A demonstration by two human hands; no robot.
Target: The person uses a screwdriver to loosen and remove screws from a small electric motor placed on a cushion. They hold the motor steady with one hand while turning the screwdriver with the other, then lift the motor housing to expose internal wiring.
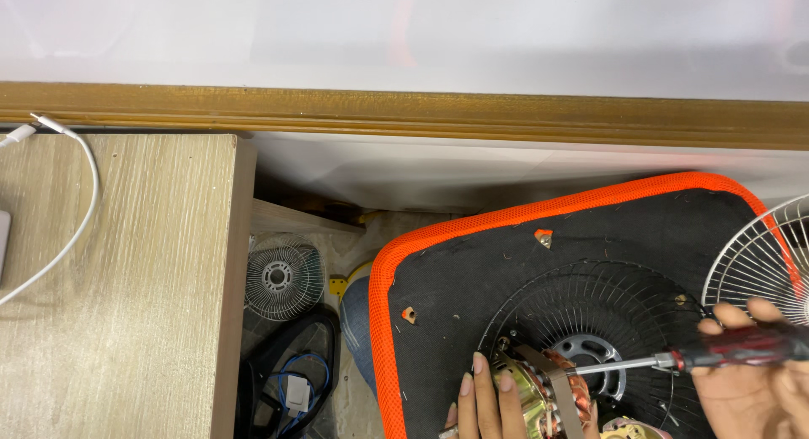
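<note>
We had the left hand (484,401) pressed open-fingered on the fan motor (548,397) at the bottom middle of the frame to keep it steady, while our right hand (758,372) gripped the screwdriver (674,361), tip aimed into it, wire grille (590,321) lying flat on the orange-edged black pad (455,279).

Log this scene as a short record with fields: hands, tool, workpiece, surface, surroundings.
left hand: left hand steadies the fan motor, fingers on its edge
right hand: right hand grips a screwdriver, tip at the motor
workpiece: motor sits on a wire guard
surface: black pad with orange rim
surroundings: second guard at right; small fan down below; white cable on wooden table
</note>
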